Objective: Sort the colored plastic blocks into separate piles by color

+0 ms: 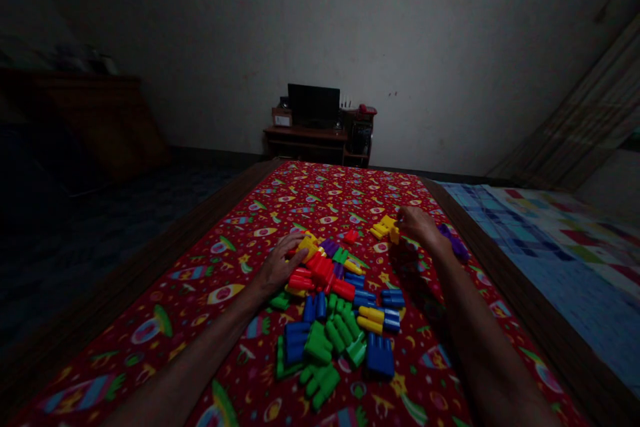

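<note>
My left hand (280, 265) reaches in at the left edge of a heap of plastic building blocks, thumb and fingers closed around a yellow building block (309, 248). Red blocks (323, 270) lie right under and beside it. Farther right, my right hand (420, 225) is bent downward, its fingertips closed at the right side of a small group of yellow blocks (384, 227). The fingers partly hide the block they touch. Purple blocks (454, 243) lie just right of my right wrist. Green blocks (345, 330) and blue blocks (380, 355) fill the near part of the heap.
A red patterned cloth (225, 327) covers the long table, with brown edges (240, 185) along its sides. To the right is a bed with a blue checked cover (505, 247). A desk with a monitor (314, 105) stands against the far wall; a wooden cabinet (100, 123) is at left.
</note>
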